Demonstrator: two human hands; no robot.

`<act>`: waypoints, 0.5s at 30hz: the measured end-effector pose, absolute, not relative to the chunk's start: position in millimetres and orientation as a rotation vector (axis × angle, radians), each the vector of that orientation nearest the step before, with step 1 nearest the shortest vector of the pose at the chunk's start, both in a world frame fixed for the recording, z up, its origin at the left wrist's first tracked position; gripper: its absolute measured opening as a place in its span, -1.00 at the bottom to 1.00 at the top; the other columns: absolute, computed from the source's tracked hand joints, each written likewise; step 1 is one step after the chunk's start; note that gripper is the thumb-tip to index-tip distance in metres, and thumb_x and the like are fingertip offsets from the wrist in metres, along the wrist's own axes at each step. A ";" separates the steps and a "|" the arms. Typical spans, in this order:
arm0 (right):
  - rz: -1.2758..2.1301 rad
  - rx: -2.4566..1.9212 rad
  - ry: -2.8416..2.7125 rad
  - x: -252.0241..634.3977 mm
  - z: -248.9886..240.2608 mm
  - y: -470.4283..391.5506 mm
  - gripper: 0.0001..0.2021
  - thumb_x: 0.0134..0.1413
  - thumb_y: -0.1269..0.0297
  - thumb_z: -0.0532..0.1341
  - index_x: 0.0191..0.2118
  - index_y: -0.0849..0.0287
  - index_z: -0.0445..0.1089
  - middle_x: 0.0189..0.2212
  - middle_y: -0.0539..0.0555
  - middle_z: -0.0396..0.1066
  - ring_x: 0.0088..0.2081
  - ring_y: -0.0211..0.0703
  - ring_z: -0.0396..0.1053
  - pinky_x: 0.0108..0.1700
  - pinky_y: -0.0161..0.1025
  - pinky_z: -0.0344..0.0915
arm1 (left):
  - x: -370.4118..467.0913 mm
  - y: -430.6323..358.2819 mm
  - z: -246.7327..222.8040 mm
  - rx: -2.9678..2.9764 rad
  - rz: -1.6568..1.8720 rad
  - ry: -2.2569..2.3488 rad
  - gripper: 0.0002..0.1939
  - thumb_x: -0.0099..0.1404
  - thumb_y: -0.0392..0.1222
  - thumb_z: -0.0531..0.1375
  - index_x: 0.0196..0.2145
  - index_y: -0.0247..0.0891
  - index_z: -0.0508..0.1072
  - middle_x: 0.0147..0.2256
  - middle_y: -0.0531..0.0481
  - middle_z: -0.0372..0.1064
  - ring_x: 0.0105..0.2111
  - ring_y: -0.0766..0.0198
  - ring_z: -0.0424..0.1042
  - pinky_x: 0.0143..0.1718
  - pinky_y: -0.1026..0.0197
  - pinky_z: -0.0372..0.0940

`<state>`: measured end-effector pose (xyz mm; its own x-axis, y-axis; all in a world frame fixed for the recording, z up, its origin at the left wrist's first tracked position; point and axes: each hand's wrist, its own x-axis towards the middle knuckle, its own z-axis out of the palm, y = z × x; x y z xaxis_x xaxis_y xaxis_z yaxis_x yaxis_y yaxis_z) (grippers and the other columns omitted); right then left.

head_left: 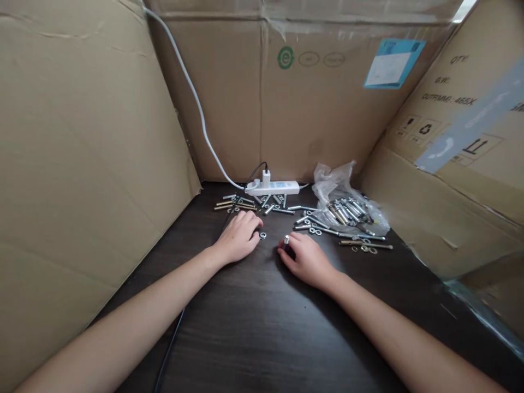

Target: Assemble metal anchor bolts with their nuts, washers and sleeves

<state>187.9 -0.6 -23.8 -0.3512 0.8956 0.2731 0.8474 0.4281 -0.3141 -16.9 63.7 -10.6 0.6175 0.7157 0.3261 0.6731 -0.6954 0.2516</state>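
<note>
My right hand (309,261) is closed around a short silver metal bolt (287,239), its end sticking up between thumb and fingers; the rest is hidden in the grip. My left hand (240,236) rests low over the dark table, thumb and forefinger apart, with nothing visible between them. Close beside its thumb lie small silver washers (263,236). Behind the left hand are brass-coloured bolts (224,205). Silver bolts and sleeves (318,222) lie beyond the right hand, with loose nuts and washers (314,231) among them.
A clear plastic bag (333,183) with several anchor bolts (347,210) lies at the back right. A white power strip (282,188) with a plugged-in charger stands along the back. Cardboard walls (229,109) enclose three sides. A black cable (170,349) runs beneath the left arm.
</note>
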 end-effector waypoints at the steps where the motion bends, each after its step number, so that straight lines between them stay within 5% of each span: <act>1: 0.161 -1.482 -2.286 187.2 -24.0 -0.8 -0.85 0.19 0.27 0.08 -0.27 0.18 0.37 -0.33 0.09 0.37 -0.25 -0.15 0.33 -0.16 -0.25 0.21 | -16.8 63.4 -10.2 2.729 0.593 1.177 -0.84 0.26 -0.27 0.04 -0.20 -0.21 0.34 -0.21 -0.04 0.25 -0.15 0.17 0.20 -0.06 0.08 0.20; 6: 0.110 -1.486 -2.301 184.5 -22.4 -3.5 -0.82 0.21 0.27 0.06 -0.28 0.19 0.38 -0.33 0.11 0.37 -0.24 -0.14 0.33 -0.15 -0.24 0.24 | -17.0 62.6 -10.4 2.724 0.539 1.116 -0.81 0.33 -0.12 0.02 -0.18 -0.18 0.36 -0.21 -0.03 0.23 -0.16 0.18 0.19 -0.08 0.09 0.20; 15: 0.033 -1.488 -2.357 185.8 -20.4 -2.6 -0.80 0.22 0.25 0.08 -0.26 0.19 0.41 -0.34 0.14 0.38 -0.24 -0.09 0.34 -0.15 -0.20 0.25 | -16.1 64.2 -13.4 2.685 0.608 1.058 -0.93 0.28 -0.18 0.08 -0.29 -0.22 0.30 -0.26 -0.01 0.25 -0.20 0.20 0.20 -0.11 0.12 0.20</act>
